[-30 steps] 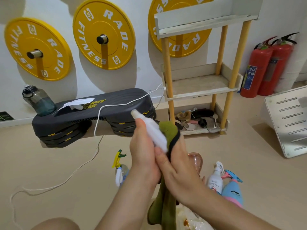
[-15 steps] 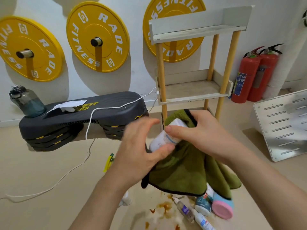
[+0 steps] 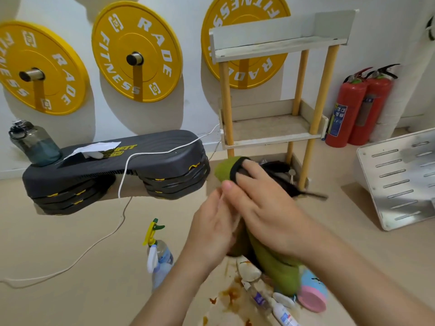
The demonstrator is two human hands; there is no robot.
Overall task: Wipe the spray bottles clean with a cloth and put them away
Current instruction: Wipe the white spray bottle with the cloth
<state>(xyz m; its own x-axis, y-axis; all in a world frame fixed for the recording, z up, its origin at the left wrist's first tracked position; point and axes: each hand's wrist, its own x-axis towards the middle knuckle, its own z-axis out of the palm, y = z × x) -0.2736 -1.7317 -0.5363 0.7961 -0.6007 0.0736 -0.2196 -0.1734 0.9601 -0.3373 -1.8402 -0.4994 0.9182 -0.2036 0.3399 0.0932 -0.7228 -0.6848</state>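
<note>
Cloth point(image 3: 274, 261) betw. L hand point(image 3: 211, 228), R hand point(image 3: 266, 208)

The cloth point(image 3: 275, 264) is looking soft, napped and matt. The shelf point(image 3: 270, 130) is showing smooth wooden posts and scuffed boards. The panel point(image 3: 400, 180) is gleaming like brushed metal; the step point(image 3: 117, 161) is looking matt, ribbed, probably plastic.

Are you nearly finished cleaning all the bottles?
Not nearly. Done: nothing shows yet; no bottle stands on the rack's middle shelf. In hand: the right hand and left hand work the green cloth; what it wraps is hidden. Left: the yellow-trigger bottle, pink-bottomed bottle and small bottles wait on the floor.
</note>
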